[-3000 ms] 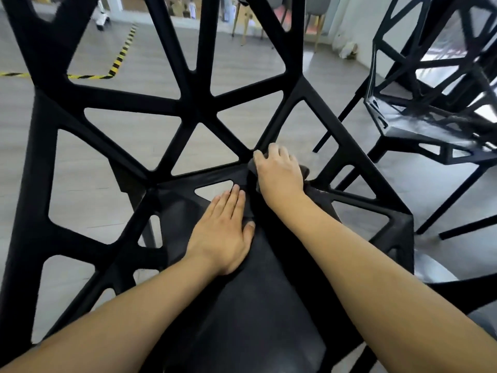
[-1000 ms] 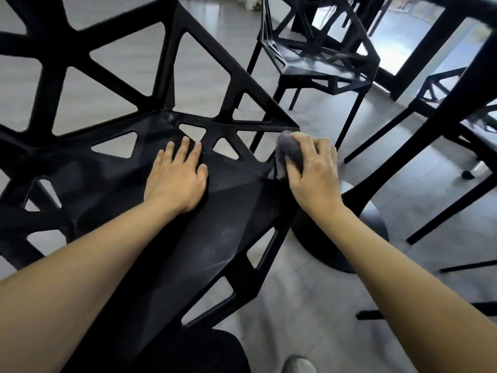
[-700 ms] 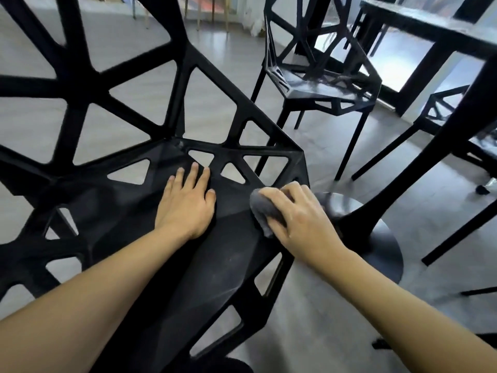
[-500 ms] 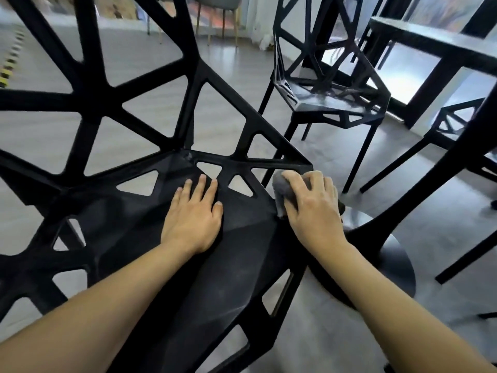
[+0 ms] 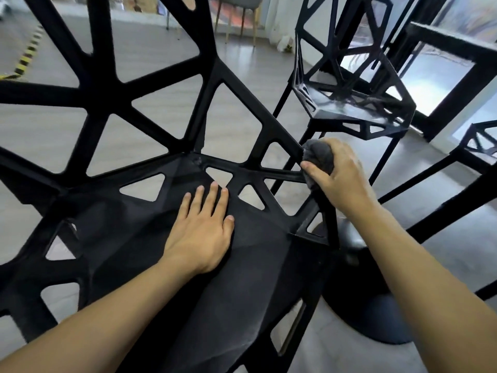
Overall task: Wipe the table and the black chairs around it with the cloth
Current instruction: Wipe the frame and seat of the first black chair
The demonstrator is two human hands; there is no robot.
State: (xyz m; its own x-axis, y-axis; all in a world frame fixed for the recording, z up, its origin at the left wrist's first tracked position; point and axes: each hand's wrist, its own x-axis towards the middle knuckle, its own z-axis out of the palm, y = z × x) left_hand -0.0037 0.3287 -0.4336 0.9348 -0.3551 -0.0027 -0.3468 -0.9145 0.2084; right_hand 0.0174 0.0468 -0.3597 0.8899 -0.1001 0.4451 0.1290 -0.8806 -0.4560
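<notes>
Left hand (image 5: 200, 232) flat on near chair (image 5: 129, 230) seat, frame centre. Right hand (image 5: 340, 176) with cloth (image 5: 318, 156) at seat's right corner. Second chair (image 5: 349, 103) upper right.

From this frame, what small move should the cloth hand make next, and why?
Probably slide the grey cloth down the near chair along its right side rim. The right hand grips it bunched at the rim's upper corner, while the left hand rests flat on the seat, steadying it.

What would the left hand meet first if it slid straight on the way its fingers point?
Likely the triangular cutouts in the chair seat just ahead of the left hand, then the backrest struts; depth is uncertain.
</notes>
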